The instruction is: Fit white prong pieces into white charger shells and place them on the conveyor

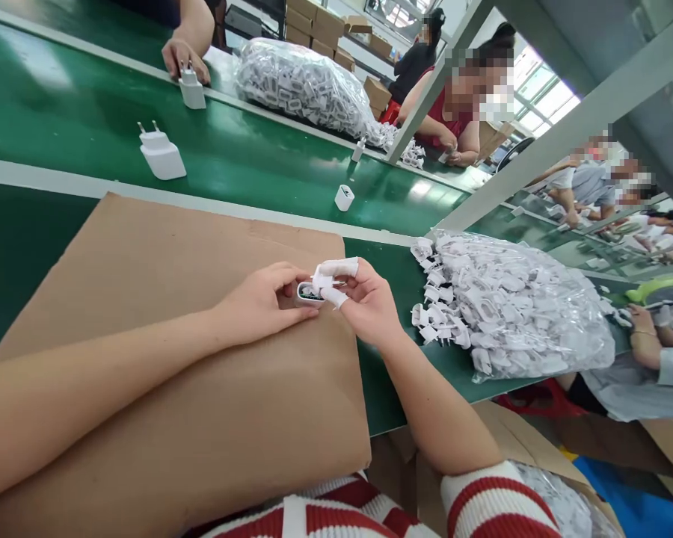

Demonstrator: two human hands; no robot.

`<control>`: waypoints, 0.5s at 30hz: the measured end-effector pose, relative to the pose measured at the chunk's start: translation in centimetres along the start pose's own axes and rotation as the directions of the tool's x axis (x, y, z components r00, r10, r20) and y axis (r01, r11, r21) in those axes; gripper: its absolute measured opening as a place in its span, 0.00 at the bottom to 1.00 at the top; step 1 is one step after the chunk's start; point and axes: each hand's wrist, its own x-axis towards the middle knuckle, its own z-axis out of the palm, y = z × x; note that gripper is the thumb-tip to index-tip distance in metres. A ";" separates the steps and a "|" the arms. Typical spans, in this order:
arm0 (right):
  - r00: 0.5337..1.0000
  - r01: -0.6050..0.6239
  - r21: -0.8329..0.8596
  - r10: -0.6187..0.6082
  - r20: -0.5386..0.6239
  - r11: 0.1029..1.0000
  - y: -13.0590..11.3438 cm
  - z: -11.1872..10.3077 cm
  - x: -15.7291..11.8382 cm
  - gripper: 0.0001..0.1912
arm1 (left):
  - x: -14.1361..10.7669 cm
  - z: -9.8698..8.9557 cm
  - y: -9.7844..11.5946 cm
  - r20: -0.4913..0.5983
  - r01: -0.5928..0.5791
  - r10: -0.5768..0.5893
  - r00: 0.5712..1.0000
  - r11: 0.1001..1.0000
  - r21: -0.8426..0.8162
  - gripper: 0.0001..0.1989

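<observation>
My left hand (265, 300) is closed around a white charger housing (303, 293), whose open end faces right and shows a bit of green circuit board. In my right hand (372, 305), thumb and forefinger, both wrapped in white covers, pinch a white plug cap (324, 281) with metal pins. The cap sits right at the housing's open end; whether it touches cannot be made out. Both hands are above a brown cardboard sheet (213, 254), near its right edge.
Right of the cardboard lies a clear bag of white plug caps (538, 306), some spilling out. Along the green belt (247, 161) are a finished-looking charger (162, 155) and an open housing (344, 198). A co-worker's hand (185, 58) touches another charger (191, 90). A slanted metal post (471, 198) stands right.
</observation>
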 end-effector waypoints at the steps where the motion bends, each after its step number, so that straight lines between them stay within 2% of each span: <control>1: 0.999 0.042 -0.109 -0.044 -0.014 0.993 -0.2 -0.1 -0.2 0.09 | 0.0 0.1 -0.1 0.002 -0.004 0.004 1.000 1.000 -0.008 0.20; 3: 0.988 0.138 -0.349 -0.153 -0.016 0.927 -0.5 -0.3 -0.5 0.08 | 0.0 0.2 -0.2 0.009 -0.010 0.010 1.000 1.000 -0.023 0.18; 6: 0.964 0.256 -0.586 -0.247 0.098 0.768 -0.9 -0.3 -0.9 0.10 | 0.1 0.2 -0.4 0.009 -0.017 0.017 1.000 1.000 -0.022 0.17; 11: 0.941 0.337 -0.752 -0.223 0.254 0.567 -1.0 0.3 -0.8 0.12 | 0.1 0.1 -0.4 0.010 -0.060 0.060 0.998 0.998 -0.013 0.16; 15: 0.930 0.367 -0.770 -0.229 0.288 0.522 -0.8 0.6 -0.6 0.10 | 0.1 0.1 -0.4 0.016 -0.073 0.073 0.997 0.997 -0.013 0.14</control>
